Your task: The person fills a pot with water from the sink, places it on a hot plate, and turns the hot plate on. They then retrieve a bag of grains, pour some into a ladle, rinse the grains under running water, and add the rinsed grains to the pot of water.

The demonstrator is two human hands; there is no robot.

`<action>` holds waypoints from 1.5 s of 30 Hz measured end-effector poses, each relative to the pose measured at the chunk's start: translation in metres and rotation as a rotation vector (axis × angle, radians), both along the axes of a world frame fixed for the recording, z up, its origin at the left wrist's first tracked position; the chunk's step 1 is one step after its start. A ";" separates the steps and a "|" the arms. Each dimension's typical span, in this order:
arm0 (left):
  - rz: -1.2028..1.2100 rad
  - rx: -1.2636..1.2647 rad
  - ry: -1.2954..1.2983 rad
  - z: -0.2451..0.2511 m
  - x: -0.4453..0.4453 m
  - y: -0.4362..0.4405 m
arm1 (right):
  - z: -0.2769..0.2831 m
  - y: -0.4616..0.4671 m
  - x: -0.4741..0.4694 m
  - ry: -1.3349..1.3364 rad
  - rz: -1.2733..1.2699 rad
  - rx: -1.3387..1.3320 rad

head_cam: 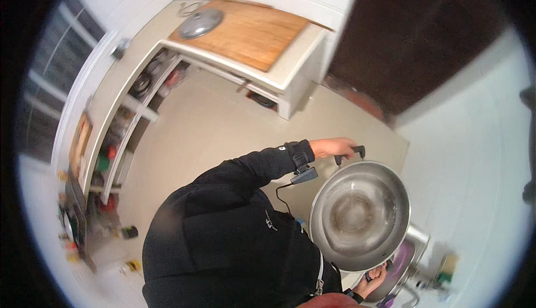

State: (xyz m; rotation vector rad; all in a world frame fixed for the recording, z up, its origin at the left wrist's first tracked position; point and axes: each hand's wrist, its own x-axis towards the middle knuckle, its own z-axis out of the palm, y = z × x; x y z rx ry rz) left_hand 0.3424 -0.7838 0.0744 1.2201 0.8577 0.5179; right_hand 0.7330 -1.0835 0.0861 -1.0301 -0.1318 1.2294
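Observation:
A large stainless steel wok (358, 216) with two black handles is held up in front of me, its inside facing the camera. Brownish ring marks show on its bottom, which looks wet. My left hand (337, 146) grips the handle at the upper rim. Around the opposite handle, my right hand (374, 278) is closed, partly hidden by the wok. Beneath and beside that lower edge lies a metal sink (418, 245) with something purple (404, 257) in it. A strap with a small grey cabled device (304, 175) is on my left wrist.
A wooden board (255, 31) lies on the far counter, with a domed metal lid (202, 23) on its corner. Open cabinets (138, 107) run along the left. A faucet (412, 293) and a sponge (448, 268) are by the sink. A white wall (473, 161) rises at right.

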 end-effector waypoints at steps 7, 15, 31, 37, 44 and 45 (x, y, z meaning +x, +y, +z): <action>0.501 0.132 0.114 0.066 -0.273 -0.040 | 0.021 0.156 -0.189 0.103 0.419 0.030; 0.914 0.131 0.307 0.101 -0.554 -0.109 | 0.000 0.315 -0.461 0.192 0.800 0.084; 1.693 -0.114 0.215 0.131 -0.922 -0.257 | 0.069 0.452 -1.051 0.194 1.579 0.044; 1.848 -0.121 0.219 0.115 -1.052 -0.295 | 0.052 0.460 -1.236 0.238 1.733 0.028; 1.720 -0.194 0.357 0.121 -1.219 -0.302 | 0.051 0.461 -1.403 0.211 1.742 0.032; 1.711 -0.197 0.363 0.120 -1.245 -0.298 | 0.051 0.465 -1.426 0.188 1.736 0.028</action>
